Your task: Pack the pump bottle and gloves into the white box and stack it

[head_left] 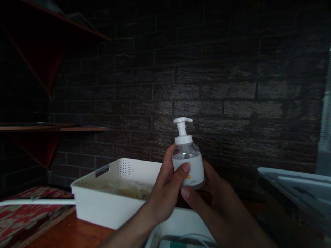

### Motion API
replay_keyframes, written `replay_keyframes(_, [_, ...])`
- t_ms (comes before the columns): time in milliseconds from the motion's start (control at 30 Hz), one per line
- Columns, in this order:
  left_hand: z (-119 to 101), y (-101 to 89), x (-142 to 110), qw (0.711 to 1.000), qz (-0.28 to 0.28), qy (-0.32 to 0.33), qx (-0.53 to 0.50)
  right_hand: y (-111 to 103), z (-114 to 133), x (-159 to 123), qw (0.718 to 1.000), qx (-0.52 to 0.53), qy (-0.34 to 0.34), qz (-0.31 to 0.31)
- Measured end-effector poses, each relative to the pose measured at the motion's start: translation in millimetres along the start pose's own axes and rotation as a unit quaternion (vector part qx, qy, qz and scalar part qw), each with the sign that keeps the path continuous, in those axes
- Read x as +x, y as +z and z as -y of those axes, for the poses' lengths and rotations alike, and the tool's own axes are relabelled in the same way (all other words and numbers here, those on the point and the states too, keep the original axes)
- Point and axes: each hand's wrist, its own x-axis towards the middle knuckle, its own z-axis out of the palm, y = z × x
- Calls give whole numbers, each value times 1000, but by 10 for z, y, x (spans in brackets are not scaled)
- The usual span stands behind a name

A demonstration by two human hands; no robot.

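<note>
Both my hands hold up a small clear pump bottle [188, 160] with a white pump head and a white label bearing an orange mark. My left hand [165, 189] wraps round its left side, thumb pressed on the label. My right hand [212, 196] cups the bottle from below and from the right, its thumb under the base. The bottle stands upright in front of a dark brick wall.
A white perforated basket [103, 203] with pale contents sits on the reddish wooden table at the left. A white tray [178, 227] lies just under my hands. Wooden shelves [54, 128] hang at the left. A grey lidded bin [297, 189] stands at the right. A patterned red cloth [23, 213] lies far left.
</note>
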Motion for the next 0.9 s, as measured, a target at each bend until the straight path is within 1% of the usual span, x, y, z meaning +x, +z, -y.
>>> replay_keyframes(133, [-21, -8, -4, 1000, 0, 13, 9, -27, 140, 9, 999, 26, 24, 31])
replay_keyframes(200, [-30, 2, -6, 1000, 12, 3, -1, -40, 182, 22, 999, 7, 32, 26])
replay_keyframes(233, [-31, 9, -6, 1000, 23, -4, -6, -42, 184, 29, 999, -12, 31, 12])
replay_keyframes(333, [-25, 34, 1, 998, 52, -19, -16, -37, 121, 40, 995, -86, 22, -34])
replay_keyframes(433, [-12, 51, 7, 999, 44, -19, -23, -21, 14, 29, 992, -115, 5, -49])
replay_keyframes(567, [-13, 55, 1, 999, 33, -8, -22, 0, -88, 11, 994, -92, -23, -51])
replay_keyframes(667, [-25, 61, -8, 999, 37, -3, -14, 2, -102, 18, 995, -90, -17, -44])
replay_keyframes(767, [-24, 71, -11, 999, 43, 6, 2, -16, -104, 26, 993, -112, -18, -37])
replay_keyframes(900, [-10, 67, 3, 998, 43, 17, 31, -62, -151, -3, 984, -169, -39, -27])
